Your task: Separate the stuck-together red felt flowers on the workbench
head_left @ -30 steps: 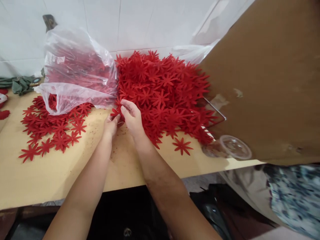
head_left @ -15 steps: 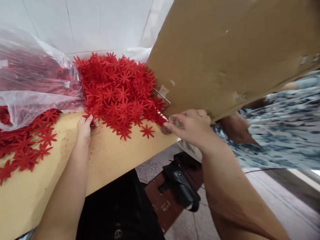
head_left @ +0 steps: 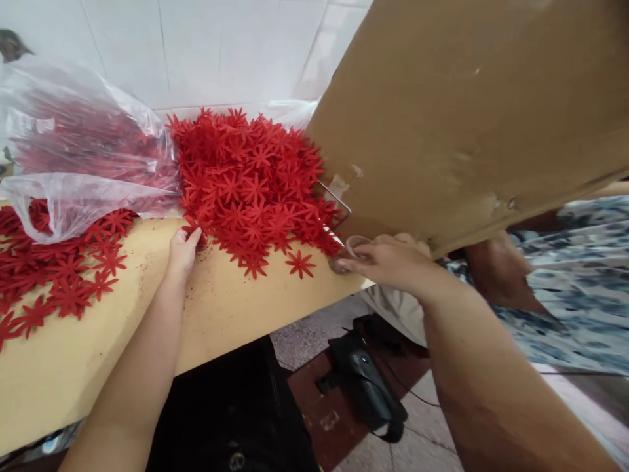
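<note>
Pinched between the thumb and fingers of my left hand [head_left: 183,249] is a red felt flower [head_left: 189,229], partly hidden, at the left foot of a large heap of red flowers [head_left: 250,183]. At the heap's right end, near the table's front edge, my right hand [head_left: 393,259] closes on the looped handle of a pair of scissors [head_left: 333,232]. Their metal blades point toward the heap and the flowers partly cover them. A single flower [head_left: 300,263] lies flat on the table between my hands.
A big cardboard sheet [head_left: 442,118] leans up at the right of the tan table [head_left: 236,321]. At left a clear plastic bag [head_left: 98,190] lies above more loose flowers [head_left: 63,288]. A person in a patterned garment [head_left: 584,288] is at right. A black device [head_left: 366,387] sits below.
The whole view has shifted, so the table and heap appear slightly farther right. My left hand still pinches the flower; my right hand stays at the scissors' handle.
</note>
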A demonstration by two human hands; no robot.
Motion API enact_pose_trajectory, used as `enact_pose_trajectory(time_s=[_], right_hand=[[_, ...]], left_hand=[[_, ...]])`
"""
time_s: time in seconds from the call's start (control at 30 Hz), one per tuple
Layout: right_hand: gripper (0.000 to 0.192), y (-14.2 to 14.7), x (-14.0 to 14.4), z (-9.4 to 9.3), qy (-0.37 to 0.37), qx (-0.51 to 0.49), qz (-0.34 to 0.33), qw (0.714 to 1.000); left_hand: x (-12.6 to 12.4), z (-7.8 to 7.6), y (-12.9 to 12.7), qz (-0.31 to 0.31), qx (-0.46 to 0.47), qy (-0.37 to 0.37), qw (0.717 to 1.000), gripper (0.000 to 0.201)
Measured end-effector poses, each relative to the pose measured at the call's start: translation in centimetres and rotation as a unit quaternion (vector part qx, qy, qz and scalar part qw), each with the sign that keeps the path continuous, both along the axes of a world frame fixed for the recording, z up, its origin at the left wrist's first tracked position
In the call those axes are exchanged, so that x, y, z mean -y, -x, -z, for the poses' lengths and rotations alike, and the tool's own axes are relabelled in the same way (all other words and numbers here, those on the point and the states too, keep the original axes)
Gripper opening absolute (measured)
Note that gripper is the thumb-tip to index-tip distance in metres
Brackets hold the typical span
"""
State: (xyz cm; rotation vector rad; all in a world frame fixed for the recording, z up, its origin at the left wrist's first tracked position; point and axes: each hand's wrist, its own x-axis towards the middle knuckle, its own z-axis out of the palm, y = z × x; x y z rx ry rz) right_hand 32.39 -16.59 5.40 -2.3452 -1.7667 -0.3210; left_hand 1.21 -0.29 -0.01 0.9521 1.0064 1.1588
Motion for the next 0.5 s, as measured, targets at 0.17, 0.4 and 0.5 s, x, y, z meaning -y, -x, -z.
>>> enact_pose_trajectory(time_s=[0.17, 0.4, 0.5], right_hand=[[0.039, 5.9, -2.1, -3.4, -0.102, -0.083, -0.078, 0.988], [0.023, 18.9, -12.7, 1.9, -0.130, -0.416, -0.198, 0.878], [0.020, 21.0, -15.4, 3.9, -0.072, -0.487, -0.250, 0.834]], left_hand=[[0.1, 0.3, -0.3, 0.004, -0.007, -0.003, 1.000, 0.010], [0.2, 0.4, 0.2, 0.022, -0.011, 0.014, 1.000, 0.005], [0.3, 0.2, 0.6, -0.005, 0.018, 0.016, 1.000, 0.003]])
